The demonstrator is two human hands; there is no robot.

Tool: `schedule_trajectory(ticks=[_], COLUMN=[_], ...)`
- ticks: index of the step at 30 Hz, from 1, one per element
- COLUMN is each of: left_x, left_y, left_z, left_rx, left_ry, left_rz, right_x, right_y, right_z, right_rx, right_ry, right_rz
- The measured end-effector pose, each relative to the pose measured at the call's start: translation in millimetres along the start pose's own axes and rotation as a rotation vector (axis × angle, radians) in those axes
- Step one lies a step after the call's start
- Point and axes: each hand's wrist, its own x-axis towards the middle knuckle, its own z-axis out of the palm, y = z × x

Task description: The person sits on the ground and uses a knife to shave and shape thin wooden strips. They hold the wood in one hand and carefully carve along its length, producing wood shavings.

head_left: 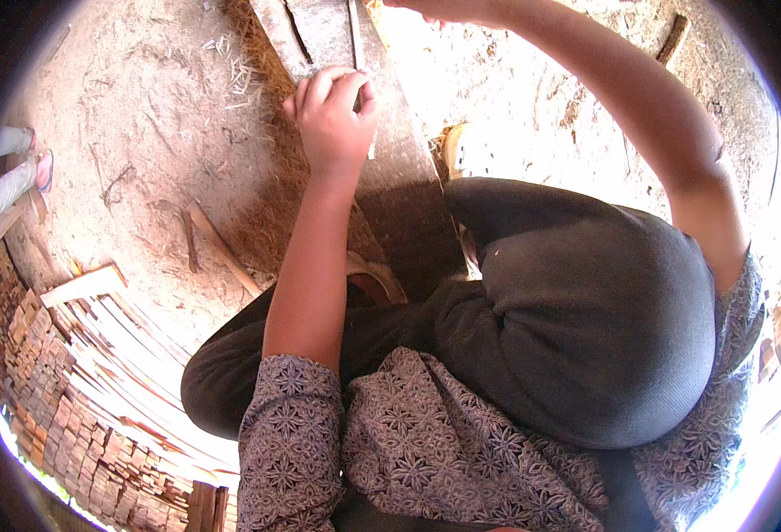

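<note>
A long wooden plank (399,142), with a dark slit near its far end, runs away from me between my legs. Over it, my left hand (335,120) is closed, thumb and fingers curled around a thin wooden strip (353,31). The strip lies lengthwise along the plank, and a short pale end of it shows below the hand. At the top edge, my right hand (439,7) is partly cut off to the right of the plank. Its fingers are mostly out of the picture, so what it holds cannot be made out.
Dirt floor (142,133) with scattered shavings (241,78) spreads to the left. Stacked cut wood (89,443) and long strips (151,372) fill the lower left. A loose stick (222,248) lies near my left knee. Another person's feet (43,171) show at the left edge.
</note>
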Motion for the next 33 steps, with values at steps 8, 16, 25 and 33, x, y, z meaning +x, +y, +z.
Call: schedule_trajectory(ticks=[8,16,25,33], left_x=[1,-7,-7,-6], left_y=[1,-9,-8,-10], left_z=[2,-2,-5,3], left_rx=[0.023,0.034,0.057,0.026], left_ry=[-0.005,0.0,-0.019,0.022], left_rz=[0.02,0.022,0.025,0.03], right_x=[3,-9,6,15], right_y=[-3,-32,-11,-28], right_z=[-15,7,13,-28], right_rx=[-0.121,-0.03,0.021,0.102], right_ry=[-0.021,-0.261,-0.134,-0.156], right_rz=[-0.022,-0.069,-0.231,0.121])
